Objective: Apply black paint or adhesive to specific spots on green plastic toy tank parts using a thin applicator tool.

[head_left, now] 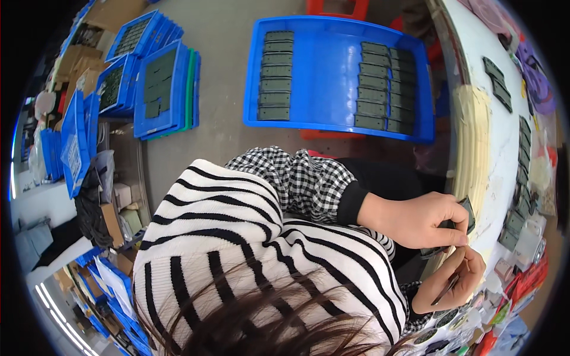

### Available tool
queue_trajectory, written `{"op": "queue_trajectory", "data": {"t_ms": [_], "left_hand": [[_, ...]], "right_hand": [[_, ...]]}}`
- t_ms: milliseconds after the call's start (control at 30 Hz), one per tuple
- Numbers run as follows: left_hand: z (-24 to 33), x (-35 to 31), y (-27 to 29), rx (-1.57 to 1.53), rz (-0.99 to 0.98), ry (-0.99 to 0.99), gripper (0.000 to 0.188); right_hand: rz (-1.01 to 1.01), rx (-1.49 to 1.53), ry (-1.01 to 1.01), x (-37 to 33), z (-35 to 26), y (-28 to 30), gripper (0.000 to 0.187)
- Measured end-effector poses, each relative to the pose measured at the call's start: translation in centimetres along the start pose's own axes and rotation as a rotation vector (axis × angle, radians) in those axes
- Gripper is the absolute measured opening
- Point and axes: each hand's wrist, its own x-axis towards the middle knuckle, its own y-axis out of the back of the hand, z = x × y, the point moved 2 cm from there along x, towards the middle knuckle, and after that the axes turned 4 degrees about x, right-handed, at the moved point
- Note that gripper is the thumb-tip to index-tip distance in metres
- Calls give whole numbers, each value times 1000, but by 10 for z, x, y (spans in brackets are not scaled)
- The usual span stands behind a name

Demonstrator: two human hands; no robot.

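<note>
Pinching a dark green piece (469, 215) over the taped desk (496, 172) edge, that's the left hand (424, 219) | right hand (454, 280) curled just beside, fingers closed on a slim dark strip (443, 291) | more green pieces (497, 85) lined along the desk | nearby, a blue tray (326, 71) holding stacked green rows (276, 77) | farther out, filled blue crates (141, 110)!

Grey floor (219, 83), white worktable (502, 139) at right, bright strip lights (54, 314) lower left

green piece (471, 217): partly hidden by left hand (424, 221) | right hand (458, 279): slim item (444, 291) unidentifiable | hair (279, 323): cut off below
</note>
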Motion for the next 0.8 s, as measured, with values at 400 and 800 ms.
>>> {"op": "queue_trajectory", "data": {"t_ms": [400, 800], "left_hand": [[3, 19, -68, -329, -304, 475, 15], [21, 27, -108, 32, -487, 168, 14]], "right_hand": [[220, -90, -219, -24, 14, 78, 22], [260, -173, -198, -40, -6, 114, 23]]}}
